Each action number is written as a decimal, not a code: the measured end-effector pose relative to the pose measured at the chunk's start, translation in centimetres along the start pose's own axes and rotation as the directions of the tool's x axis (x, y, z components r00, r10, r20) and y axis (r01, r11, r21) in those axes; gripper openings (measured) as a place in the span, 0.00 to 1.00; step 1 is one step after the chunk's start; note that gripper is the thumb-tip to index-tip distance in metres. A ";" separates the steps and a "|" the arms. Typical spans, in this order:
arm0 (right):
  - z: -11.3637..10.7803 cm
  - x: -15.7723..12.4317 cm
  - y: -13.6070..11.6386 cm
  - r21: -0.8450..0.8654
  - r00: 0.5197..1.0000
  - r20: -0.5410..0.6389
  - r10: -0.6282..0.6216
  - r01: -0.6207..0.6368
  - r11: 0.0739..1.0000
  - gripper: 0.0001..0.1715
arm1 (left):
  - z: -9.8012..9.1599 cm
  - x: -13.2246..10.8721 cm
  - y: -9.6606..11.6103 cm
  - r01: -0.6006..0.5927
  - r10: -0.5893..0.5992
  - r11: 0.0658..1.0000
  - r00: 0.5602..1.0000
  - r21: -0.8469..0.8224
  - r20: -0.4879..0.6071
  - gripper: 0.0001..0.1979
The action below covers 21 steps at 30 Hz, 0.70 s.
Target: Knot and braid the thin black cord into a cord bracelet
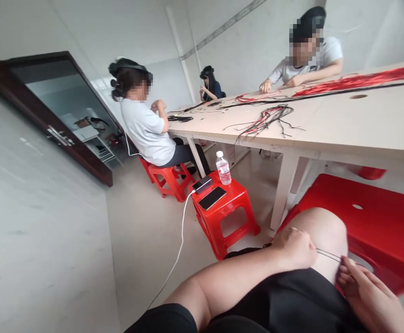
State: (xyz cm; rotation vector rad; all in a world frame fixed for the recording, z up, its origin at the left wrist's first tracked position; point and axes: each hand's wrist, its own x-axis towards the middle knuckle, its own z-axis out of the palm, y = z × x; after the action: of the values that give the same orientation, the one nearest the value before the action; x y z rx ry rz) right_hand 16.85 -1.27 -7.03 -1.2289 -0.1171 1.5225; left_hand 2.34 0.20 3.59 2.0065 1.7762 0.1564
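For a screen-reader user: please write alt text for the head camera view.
The person's left hand and right hand hold a thin black wire across their bare knee. Beyond, three co-workers sit at a long table strewn with red and black wires.

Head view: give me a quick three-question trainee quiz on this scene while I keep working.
1. True or false: a thin dark wire runs between the left hand and the right hand.
2. What stands on the middle red plastic stool? A, a water bottle; B, a toolbox.
3. Fill in: the tangle of wires on the long table is red and ____.

Key: 1 true; 2 A; 3 black.
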 end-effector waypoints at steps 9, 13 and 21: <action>-0.4 0.1 0.3 -0.098 0.998 0.043 -0.056 0.060 0.993 0.13 | 1.9 0.8 -1.0 0.007 -0.010 0.999 0.999 -0.052 -0.041 0.18; -0.2 -0.2 0.3 -0.104 0.998 0.005 -0.060 0.060 0.993 0.12 | 1.4 0.5 -0.9 -0.002 0.002 0.996 1.000 -0.084 0.000 0.18; -0.8 0.5 0.7 -0.115 0.997 0.028 -0.077 0.080 0.990 0.11 | 1.2 0.4 -0.7 -0.009 0.008 0.997 1.000 -0.076 -0.014 0.17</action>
State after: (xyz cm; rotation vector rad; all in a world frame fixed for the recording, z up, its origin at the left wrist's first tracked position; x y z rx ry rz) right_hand 17.06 -1.53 -8.18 -1.2835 -0.2697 1.4790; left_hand 2.23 0.35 2.11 1.9645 1.7437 0.2370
